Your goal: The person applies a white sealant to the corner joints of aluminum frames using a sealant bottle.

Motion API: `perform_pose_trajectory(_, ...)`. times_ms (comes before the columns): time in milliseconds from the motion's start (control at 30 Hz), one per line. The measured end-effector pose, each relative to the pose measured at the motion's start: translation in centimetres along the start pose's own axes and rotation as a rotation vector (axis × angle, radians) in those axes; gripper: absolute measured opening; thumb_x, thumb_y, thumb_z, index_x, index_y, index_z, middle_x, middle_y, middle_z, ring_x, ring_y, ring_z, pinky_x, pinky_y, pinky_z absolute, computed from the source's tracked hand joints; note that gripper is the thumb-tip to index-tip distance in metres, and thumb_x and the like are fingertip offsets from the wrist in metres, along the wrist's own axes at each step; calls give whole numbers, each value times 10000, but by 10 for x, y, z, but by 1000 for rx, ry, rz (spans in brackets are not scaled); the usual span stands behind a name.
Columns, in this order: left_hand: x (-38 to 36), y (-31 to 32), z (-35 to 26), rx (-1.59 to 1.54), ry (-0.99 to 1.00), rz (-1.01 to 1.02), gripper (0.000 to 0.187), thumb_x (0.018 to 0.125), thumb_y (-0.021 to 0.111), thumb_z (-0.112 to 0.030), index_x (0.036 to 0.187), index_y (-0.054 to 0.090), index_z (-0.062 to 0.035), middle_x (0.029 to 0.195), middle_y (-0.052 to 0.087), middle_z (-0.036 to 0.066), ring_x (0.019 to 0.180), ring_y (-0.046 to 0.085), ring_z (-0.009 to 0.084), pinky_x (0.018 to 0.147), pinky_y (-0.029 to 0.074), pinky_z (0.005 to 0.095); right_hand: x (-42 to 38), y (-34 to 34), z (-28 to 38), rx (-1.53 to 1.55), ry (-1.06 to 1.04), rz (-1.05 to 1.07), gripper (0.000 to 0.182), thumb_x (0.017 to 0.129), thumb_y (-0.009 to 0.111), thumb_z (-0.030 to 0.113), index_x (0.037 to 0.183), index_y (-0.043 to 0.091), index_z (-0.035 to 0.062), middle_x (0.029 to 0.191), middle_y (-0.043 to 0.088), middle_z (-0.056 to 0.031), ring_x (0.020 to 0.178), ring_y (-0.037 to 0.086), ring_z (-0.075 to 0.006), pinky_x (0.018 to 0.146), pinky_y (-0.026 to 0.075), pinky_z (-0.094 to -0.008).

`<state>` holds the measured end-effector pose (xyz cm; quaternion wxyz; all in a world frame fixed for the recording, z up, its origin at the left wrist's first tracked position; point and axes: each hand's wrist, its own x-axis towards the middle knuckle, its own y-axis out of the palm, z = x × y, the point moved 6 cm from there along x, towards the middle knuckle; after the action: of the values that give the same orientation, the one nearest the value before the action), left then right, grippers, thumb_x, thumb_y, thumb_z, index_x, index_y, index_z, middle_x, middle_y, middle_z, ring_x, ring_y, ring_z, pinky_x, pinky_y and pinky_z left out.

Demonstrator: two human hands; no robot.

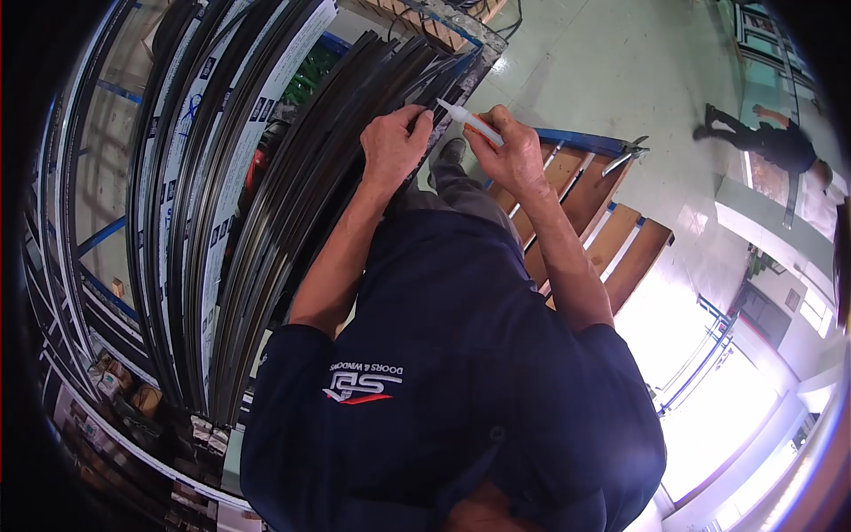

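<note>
My right hand (517, 152) is wrapped round a small white squeeze bottle with a pointed nozzle (463, 115), and a bit of orange shows against the bottle between the fingers. The nozzle tip points left, close to the fingertips of my left hand (393, 146). That hand is closed, thumb and forefinger together, over the ends of the long dark profiles (332, 115); I cannot tell what it pinches.
Long bundled profiles with printed white film (232, 168) lie on a rack to the left. A wooden pallet (567, 182) with a blue edge stands at my right, with a metal tool (626, 160) on its corner. Another person (780, 146) is farther off at the right.
</note>
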<state>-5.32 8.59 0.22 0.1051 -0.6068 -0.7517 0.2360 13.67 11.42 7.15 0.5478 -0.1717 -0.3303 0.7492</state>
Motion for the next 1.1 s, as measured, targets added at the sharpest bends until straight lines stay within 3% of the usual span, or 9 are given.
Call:
perform_pose_trajectory(367, -1, -1, -3, -17, 22, 5, 297, 956, 692, -342, 1030, 811, -80, 650, 689, 86, 593, 689, 228, 614, 514, 359, 2, 0, -5, -51, -50, -15, 218, 874, 790, 150, 891, 607, 33, 758, 684, -162, 659, 693, -366, 590, 537, -426)
perform_pose_trajectory(467, -1, -1, -2, -10, 31, 4, 294, 955, 695, -343, 1030, 814, -84, 651, 692, 86, 586, 684, 223, 611, 513, 356, 5, -3, -5, -74, 28, 51, 241, 884, 801, 113, 923, 599, -13, 854, 746, -184, 777, 764, -340, 683, 584, -384)
perform_pose_trajectory(567, -1, -1, -3, -12, 26, 13, 289, 955, 698, -341, 1027, 816, -87, 648, 692, 85, 579, 680, 216, 606, 510, 352, 5, -2, -7, -70, -7, 42, 236, 886, 799, 110, 928, 602, -15, 852, 743, -183, 772, 760, -346, 679, 582, -382)
perform_pose_trajectory(667, 0, -1, -2, -7, 32, 12, 284, 955, 699, -338, 1024, 817, -89, 644, 691, 83, 572, 677, 211, 601, 507, 350, 3, -1, 3, -46, -91, -10, 231, 875, 786, 145, 854, 584, 37, 719, 655, -160, 643, 681, -372, 582, 530, -428)
perform_pose_trajectory(867, 0, -1, -3, -9, 35, 20, 279, 954, 699, -338, 1023, 818, -95, 638, 691, 76, 567, 676, 213, 602, 508, 352, 7, -2, -6, -59, -77, -33, 236, 874, 790, 142, 855, 577, 43, 724, 666, -153, 639, 689, -361, 582, 537, -429)
perform_pose_trajectory(967, 0, 0, -2, -6, 47, 24, 279, 954, 699, -338, 1025, 819, -97, 639, 693, 75, 569, 678, 213, 606, 510, 353, 11, -4, -13, -104, 1, 30, 240, 893, 788, 89, 893, 567, -4, 897, 754, -207, 811, 780, -327, 693, 594, -381)
perform_pose_trajectory(1100, 0, -1, -3, -9, 52, 25, 277, 954, 701, -336, 1027, 819, -97, 645, 696, 73, 577, 682, 206, 611, 514, 347, 15, -7, -16, -85, 12, 22, 242, 890, 791, 79, 890, 565, -6, 900, 756, -209, 821, 784, -319, 691, 596, -379)
